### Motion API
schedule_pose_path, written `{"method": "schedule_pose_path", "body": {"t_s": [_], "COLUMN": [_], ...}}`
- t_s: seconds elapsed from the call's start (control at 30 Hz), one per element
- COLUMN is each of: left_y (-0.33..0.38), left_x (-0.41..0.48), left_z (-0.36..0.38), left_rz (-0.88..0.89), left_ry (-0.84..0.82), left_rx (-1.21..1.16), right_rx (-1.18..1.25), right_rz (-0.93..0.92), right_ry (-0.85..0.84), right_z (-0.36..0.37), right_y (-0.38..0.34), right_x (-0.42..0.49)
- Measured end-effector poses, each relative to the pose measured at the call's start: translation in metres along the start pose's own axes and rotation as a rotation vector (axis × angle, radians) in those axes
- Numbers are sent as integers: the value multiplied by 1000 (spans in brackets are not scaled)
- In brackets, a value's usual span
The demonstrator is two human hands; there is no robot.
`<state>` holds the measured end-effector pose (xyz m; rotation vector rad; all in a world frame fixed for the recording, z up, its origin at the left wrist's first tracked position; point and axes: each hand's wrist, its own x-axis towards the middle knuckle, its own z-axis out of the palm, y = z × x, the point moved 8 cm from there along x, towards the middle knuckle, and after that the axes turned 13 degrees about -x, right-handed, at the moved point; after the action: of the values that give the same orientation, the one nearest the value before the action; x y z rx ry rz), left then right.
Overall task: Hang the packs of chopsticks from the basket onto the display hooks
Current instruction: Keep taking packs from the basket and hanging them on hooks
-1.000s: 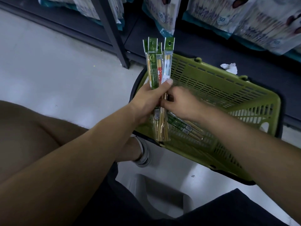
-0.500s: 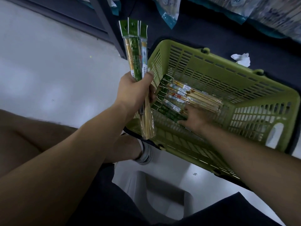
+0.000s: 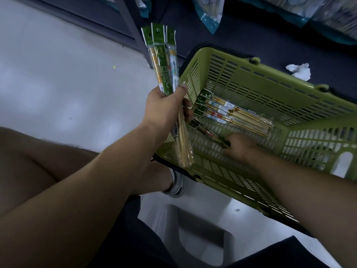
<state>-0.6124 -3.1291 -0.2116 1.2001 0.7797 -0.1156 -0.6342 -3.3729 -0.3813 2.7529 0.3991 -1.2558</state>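
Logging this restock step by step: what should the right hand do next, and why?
Probably lift the single pack that the right hand reaches up to the bunch the left hand holds upright; its grip is unclear. More packs lie in the basket, so gathering seems unfinished.

I can read no text from here. The held packs (image 3: 164,60) in the left hand (image 3: 164,107) carry white stickers (image 3: 176,79) with print too small for me to make out. An oval logo (image 3: 161,54) below one green header card (image 3: 157,34) is blurred. Labels on the basket packs (image 3: 231,115) are just as illegible.
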Motion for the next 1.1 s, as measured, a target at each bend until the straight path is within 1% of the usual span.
{"method": "schedule_pose_path", "body": {"t_s": [0.07, 0.2, 0.3, 0.37, 0.43, 0.5, 0.73, 0.87, 1.0, 1.1], "left_y": [0, -4, -7, -5, 0, 11, 72, 115, 166, 196], "left_x": [-1, -5, -13, -23, -36, -50, -101, -131, -157, -173], "left_z": [0, 8, 19, 35, 56, 76, 138, 166, 187, 201], "left_rz": [-7, -69, -79, -102, -147, -175, -107, 29, 220, 288], "left_ry": [-1, -27, -45, -100, -188, -245, -497, -636, -685, -688], "left_rx": [-18, -69, -53, -78, -175, -278, -301, -190, -94, -49], "right_rx": [122, 339, 515, 600, 599, 530, 443, 386, 386, 456], "right_rz": [-56, -114, -163, -211, -251, -247, -169, -124, -104, -62], "right_ry": [30, 157, 255, 322, 376, 415, 671, 784, 920, 1084], "right_z": [-20, -89, -145, -181, -208, -225, -281, -310, -343, -369], "right_y": [0, 1, -6, -16, -27, -32, -2, 17, 26, 37], "right_x": [-8, -33, -68, -98, -126, -152, -242, -292, -338, -369]}}
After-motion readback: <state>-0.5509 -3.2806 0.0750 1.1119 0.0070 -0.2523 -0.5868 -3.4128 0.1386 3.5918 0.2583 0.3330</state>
